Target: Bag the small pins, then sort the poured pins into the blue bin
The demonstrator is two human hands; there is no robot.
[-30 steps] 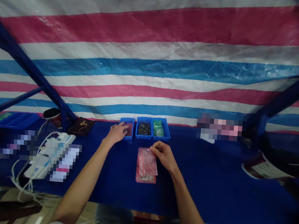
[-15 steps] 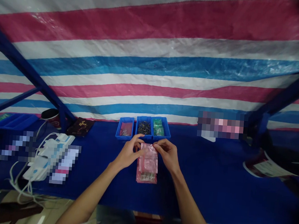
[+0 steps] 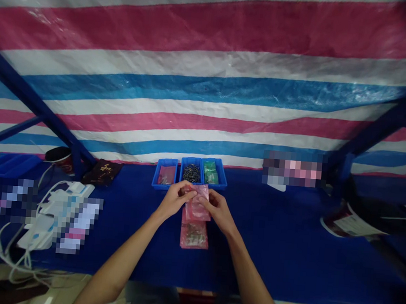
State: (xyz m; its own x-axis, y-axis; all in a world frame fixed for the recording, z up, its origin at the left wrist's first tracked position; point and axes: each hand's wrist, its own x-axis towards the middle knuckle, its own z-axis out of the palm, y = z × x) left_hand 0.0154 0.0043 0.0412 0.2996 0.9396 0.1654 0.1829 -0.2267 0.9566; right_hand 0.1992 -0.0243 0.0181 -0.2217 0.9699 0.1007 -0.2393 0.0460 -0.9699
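Between my two hands is a pink see-through plastic bag [image 3: 198, 209], held by its upper end. My left hand [image 3: 175, 200] pinches its top left side with thumb and fingers. On the other side, my right hand [image 3: 219, 211] grips the upper right edge, thumb on the front. Below it on the table lies another pink bag [image 3: 194, 235] with small pale pieces inside, its upper part covered by the held bag. Just beyond my hands stand three blue bins: one with a pink bag [image 3: 166, 174], one with dark screws [image 3: 191, 173], one with green packets [image 3: 210, 172].
A white power strip [image 3: 55, 215] with tangled cables lies on the left of the blue table [image 3: 268, 260]. Behind it are a dark cup [image 3: 62, 158], a brown packet [image 3: 102, 172] and a blue tray [image 3: 10, 167]. A tub [image 3: 354, 222] stands at the right. Striped sheeting hangs behind.
Both hands have lifted the upper pink bag a little away from me, baring more of the bag beneath. My right thumb now lies across its front. The whole view has shifted slightly.
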